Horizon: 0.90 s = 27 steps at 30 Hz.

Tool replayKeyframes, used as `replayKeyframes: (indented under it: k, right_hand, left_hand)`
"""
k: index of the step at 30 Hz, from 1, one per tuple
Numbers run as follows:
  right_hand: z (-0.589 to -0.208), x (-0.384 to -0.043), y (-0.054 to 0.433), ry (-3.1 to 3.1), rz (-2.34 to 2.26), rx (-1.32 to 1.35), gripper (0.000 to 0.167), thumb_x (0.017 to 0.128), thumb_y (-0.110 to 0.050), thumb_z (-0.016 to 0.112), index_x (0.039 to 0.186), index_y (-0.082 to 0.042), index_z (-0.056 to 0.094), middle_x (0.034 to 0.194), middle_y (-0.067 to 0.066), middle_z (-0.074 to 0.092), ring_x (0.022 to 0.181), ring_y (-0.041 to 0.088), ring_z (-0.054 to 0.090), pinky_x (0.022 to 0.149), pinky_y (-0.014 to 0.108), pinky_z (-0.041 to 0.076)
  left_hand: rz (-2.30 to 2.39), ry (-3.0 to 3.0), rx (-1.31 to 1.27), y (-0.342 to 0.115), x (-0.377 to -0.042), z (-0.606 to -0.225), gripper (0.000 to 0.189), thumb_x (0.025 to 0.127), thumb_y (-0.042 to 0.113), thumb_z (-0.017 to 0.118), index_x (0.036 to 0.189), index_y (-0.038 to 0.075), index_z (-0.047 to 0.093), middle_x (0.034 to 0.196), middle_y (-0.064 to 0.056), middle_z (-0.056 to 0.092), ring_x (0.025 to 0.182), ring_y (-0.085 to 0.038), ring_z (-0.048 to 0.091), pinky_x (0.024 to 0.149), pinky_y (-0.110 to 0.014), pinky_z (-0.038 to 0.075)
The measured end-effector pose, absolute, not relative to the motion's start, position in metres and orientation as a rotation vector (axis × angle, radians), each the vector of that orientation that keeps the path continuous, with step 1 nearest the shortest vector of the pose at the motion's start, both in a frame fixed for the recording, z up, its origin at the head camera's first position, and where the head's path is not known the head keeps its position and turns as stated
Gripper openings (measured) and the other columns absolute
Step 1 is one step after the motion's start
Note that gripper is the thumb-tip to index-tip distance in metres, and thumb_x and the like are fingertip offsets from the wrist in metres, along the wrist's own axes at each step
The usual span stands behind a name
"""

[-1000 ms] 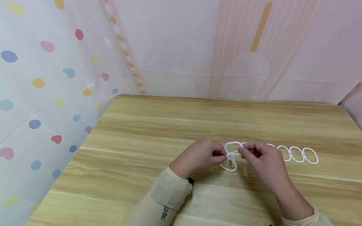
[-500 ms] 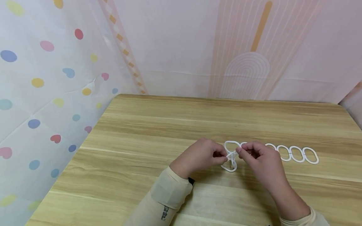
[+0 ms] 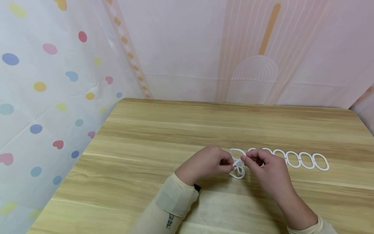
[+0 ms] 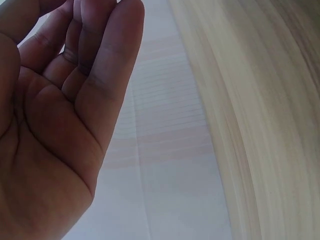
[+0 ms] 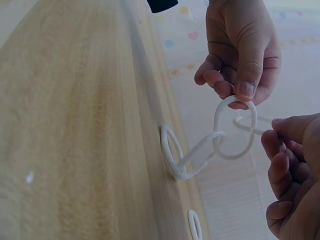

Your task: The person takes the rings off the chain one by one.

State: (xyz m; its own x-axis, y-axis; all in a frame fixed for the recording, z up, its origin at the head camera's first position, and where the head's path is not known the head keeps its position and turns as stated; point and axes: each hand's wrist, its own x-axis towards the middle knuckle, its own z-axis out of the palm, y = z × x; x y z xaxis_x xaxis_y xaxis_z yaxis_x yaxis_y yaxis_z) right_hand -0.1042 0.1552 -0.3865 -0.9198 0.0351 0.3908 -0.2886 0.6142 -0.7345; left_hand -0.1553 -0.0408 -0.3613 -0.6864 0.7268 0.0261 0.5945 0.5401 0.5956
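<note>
Between its thumb and fingers my left hand [image 3: 205, 164] pinches the top of a white oval plastic link [image 5: 216, 125]. Opposite it, my right hand [image 3: 270, 169] pinches the end of another white link [image 5: 240, 121], which passes through the first one in the right wrist view. From the left hand's link hangs a further link [image 5: 197, 150], joined to one touching the wooden table [image 3: 163, 130]. Fingers partly cover these links in the head view. In the left wrist view, the palm of the left hand [image 4: 55, 120] shows and its fingertips are cut off.
Several similar white oval links [image 3: 306, 160] lie side by side in a row on the table, right of and behind the right hand. A pink patterned cloth [image 3: 181, 48] hangs along the table's far edge; a dotted cloth [image 3: 58, 107] hangs at the left.
My right hand has shifted slightly left, bringing its link closer to the left hand. More of the row on the table shows behind it. The left hand has hardly moved.
</note>
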Motion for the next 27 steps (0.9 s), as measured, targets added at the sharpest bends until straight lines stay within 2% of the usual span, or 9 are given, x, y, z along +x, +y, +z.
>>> replayKeyframes:
  k: [9, 19, 27]
  right_hand:
    - [-0.3907, -0.1051, 0.1550, -2.450, 1.138, 0.273, 0.017, 0.083, -0.007, 0.082, 0.077, -0.018, 0.071, 0.069, -0.009, 0.059, 0.063, 0.005, 0.051, 0.053, 0.017, 0.039]
    - [-0.3932, -0.1055, 0.1547, -2.406, 1.091, 0.400, 0.020, 0.078, -0.004, 0.085, 0.077, -0.020, 0.073, 0.068, -0.015, 0.058, 0.062, 0.002, 0.049, 0.052, 0.016, 0.037]
    - [-0.3955, -0.1076, 0.1565, -2.361, 1.000, 0.494, 0.019, 0.076, -0.002, 0.085, 0.079, -0.017, 0.073, 0.068, -0.016, 0.057, 0.062, 0.001, 0.047, 0.053, 0.014, 0.036]
  left_hand:
    - [0.816, 2.543, 1.143, -0.0418, -0.1563, -0.3621, 0.019, 0.092, 0.010, 0.070, 0.075, 0.018, 0.068, 0.065, 0.014, 0.052, 0.061, 0.001, 0.044, 0.060, -0.013, 0.038]
    - [0.806, 2.521, 1.129, -0.0422, -0.1565, -0.3624, 0.024, 0.090, 0.008, 0.070, 0.069, 0.018, 0.064, 0.062, 0.015, 0.049, 0.058, 0.001, 0.041, 0.057, -0.014, 0.035]
    - [0.757, 2.501, 1.130, -0.0422, -0.1564, -0.3635, 0.019, 0.088, 0.008, 0.069, 0.073, 0.019, 0.068, 0.065, 0.016, 0.053, 0.061, 0.002, 0.045, 0.061, -0.013, 0.039]
